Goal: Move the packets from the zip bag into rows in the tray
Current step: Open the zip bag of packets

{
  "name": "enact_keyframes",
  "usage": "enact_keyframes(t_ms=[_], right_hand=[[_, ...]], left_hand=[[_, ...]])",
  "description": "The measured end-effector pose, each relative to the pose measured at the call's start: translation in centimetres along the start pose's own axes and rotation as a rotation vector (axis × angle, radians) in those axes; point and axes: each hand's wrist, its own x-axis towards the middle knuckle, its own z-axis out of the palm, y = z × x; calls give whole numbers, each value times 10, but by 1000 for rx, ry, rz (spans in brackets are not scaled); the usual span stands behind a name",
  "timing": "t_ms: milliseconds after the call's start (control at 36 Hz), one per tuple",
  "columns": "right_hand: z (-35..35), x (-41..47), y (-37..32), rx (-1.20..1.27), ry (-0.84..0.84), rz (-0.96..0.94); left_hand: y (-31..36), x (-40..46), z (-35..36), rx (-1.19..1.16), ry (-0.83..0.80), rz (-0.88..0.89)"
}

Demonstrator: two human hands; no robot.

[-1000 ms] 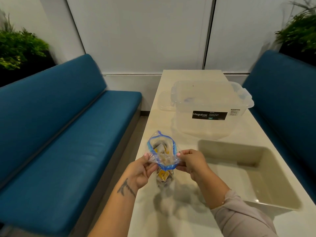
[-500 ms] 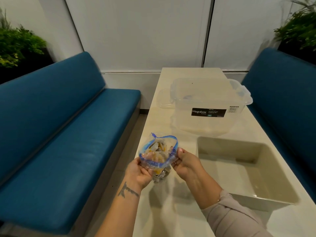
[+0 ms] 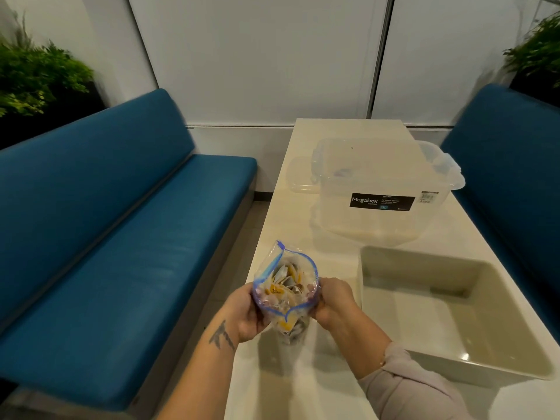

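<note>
Zip bag (image 3: 285, 286) held open over near edge of surface (image 3: 303, 383), left hand (image 3: 245, 313) and right hand (image 3: 333, 301) each pinching a side of its mouth.
Packets (image 3: 280, 287) inside, yellow and white; tray (image 3: 454, 368) at right holds nothing; beyond, clear lidded box (image 3: 381, 189) labelled "Megabox".

Both forearms reach in from the lower edge, hands close together, palms facing each other. Left hand (image 3: 245, 310) bare-armed, dark tattoo on the inner wrist, fingers curled, pinching one side of the clear blue-rimmed plastic zip bag (image 3: 286, 291). Right hand (image 3: 333, 298) in a pale pinkish sleeve, knuckles up, fingers pinching the opposite side. Fingertips partly hidden behind the plastic.
</note>
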Motion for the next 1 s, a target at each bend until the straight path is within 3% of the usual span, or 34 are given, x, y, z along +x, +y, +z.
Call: enact_keyframes(t_ms=[139, 222, 361, 472, 583, 750, 1000], right_hand=[[2, 3, -3, -196, -73, -81], [4, 7, -3, -440, -6, -151], [5, 8, -2, -1068, 148, -402], [2, 6, -7, -1250, 113, -538], [0, 3, -9, -1266, 106, -560], [-1, 4, -15, -1306, 101, -544], [1, 15, -21, -1244, 205, -683]], left_hand=[[4, -3, 2, 319, 94, 45], [5, -2, 5, 559, 136, 122], [7, 0, 11, 1047, 514, 575], [9, -2, 13, 1188, 577, 726], [12, -3, 14, 1234, 585, 696], [19, -2, 7, 1205, 399, 605], [16, 4, 5, 1103, 401, 734]])
